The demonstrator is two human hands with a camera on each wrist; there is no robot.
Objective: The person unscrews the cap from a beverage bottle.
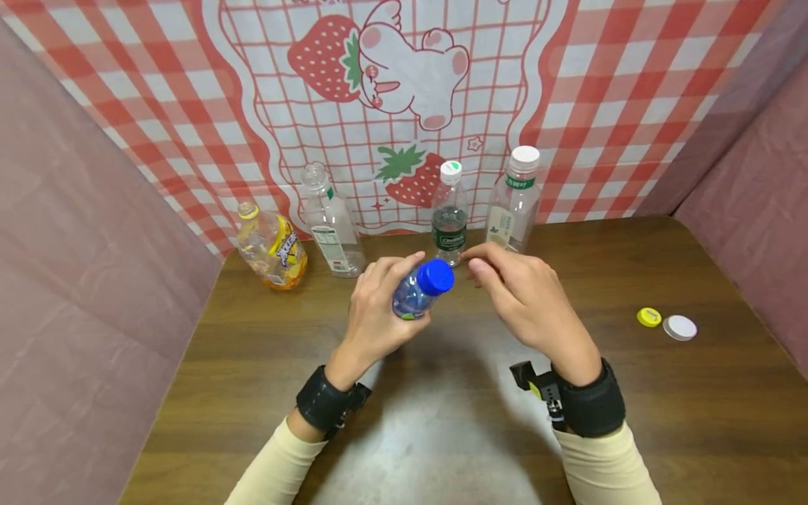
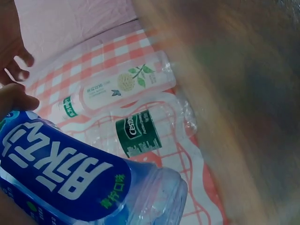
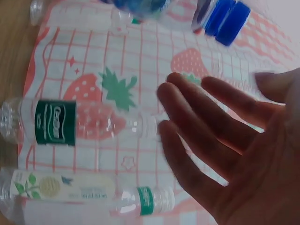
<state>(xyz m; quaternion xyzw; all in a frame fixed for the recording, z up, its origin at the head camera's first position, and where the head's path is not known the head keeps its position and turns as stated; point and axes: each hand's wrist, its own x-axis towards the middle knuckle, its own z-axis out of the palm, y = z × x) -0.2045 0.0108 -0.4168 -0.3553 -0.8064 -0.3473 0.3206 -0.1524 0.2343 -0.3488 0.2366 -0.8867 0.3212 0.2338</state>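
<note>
left hand (image 1: 372, 308) is clamping its fingers round the bottle (image 1: 412, 300) above the table (image 1: 252, 393), presumably leaving the blue cap (image 1: 437, 277) free, while the right hand (image 1: 530, 298) is hovering empty beside it, fingers loosely bent, apart

Left hand (image 1: 374, 312) and right hand (image 1: 533, 298) bare, mid-frame. Plain pale-yellow sleeves: left sleeve (image 1: 275, 463) lower centre-left, right sleeve (image 1: 606, 466) lower right. Broad black wristbands, left band (image 1: 320, 400) and right band (image 1: 593, 407). Black angular bracket (image 1: 522, 375) inward of the right one, yellow-green patch (image 1: 534, 390), silvery metal fitting (image 1: 555, 409); dark mount (image 1: 360, 398) on the left.
</note>
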